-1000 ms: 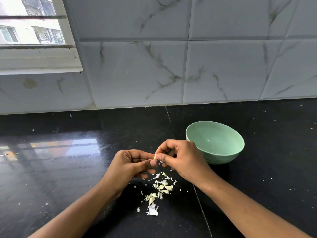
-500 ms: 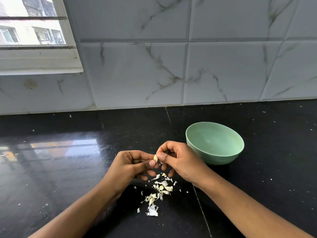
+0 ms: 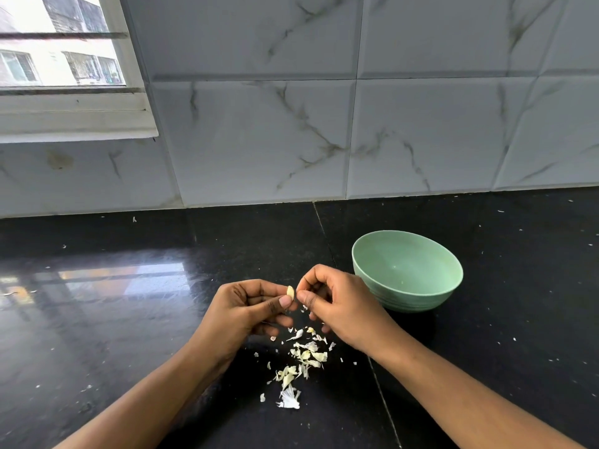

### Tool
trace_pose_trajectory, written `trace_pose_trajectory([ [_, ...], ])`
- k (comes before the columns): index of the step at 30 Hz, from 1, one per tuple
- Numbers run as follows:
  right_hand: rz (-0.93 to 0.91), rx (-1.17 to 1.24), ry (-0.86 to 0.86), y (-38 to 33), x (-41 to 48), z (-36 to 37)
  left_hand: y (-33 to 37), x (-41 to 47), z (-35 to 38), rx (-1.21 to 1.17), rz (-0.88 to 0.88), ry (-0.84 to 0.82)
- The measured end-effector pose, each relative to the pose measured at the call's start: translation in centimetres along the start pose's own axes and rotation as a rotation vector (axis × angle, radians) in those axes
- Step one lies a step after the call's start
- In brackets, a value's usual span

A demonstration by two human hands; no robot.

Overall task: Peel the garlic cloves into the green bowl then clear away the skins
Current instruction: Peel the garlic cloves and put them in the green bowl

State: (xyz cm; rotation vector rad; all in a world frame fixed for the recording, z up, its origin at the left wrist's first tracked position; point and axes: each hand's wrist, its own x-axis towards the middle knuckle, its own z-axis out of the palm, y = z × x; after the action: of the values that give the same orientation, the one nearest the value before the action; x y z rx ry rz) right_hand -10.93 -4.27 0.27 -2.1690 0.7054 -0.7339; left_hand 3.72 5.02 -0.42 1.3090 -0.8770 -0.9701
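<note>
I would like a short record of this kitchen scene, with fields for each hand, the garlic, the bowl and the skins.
left hand: pinches the garlic clove between thumb and fingers
right hand: fingers curled, thumb and forefinger tips at the clove; whether they grip skin cannot be told
green bowl: upright on the counter, right of the hands; no whole clove visible inside
skins: loose pile on the black counter, just below the hands

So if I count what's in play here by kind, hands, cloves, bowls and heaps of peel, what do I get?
Hands: 2, left hand, right hand
garlic clove: 1
green bowl: 1
heap of skins: 1
Total: 5
</note>
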Motion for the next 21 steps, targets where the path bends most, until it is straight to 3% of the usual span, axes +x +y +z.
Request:
trace_pose_trajectory([
  [11, -0.027, 0.146, 0.041, -0.26, -0.16, -0.07, 0.05, -0.1, -0.07, 0.044, 0.022, 0.004],
  [21, -0.02, 0.095, 0.06, -0.38, -0.12, -0.19, 0.22, -0.27, 0.07, 0.126, 0.134, 0.01],
])
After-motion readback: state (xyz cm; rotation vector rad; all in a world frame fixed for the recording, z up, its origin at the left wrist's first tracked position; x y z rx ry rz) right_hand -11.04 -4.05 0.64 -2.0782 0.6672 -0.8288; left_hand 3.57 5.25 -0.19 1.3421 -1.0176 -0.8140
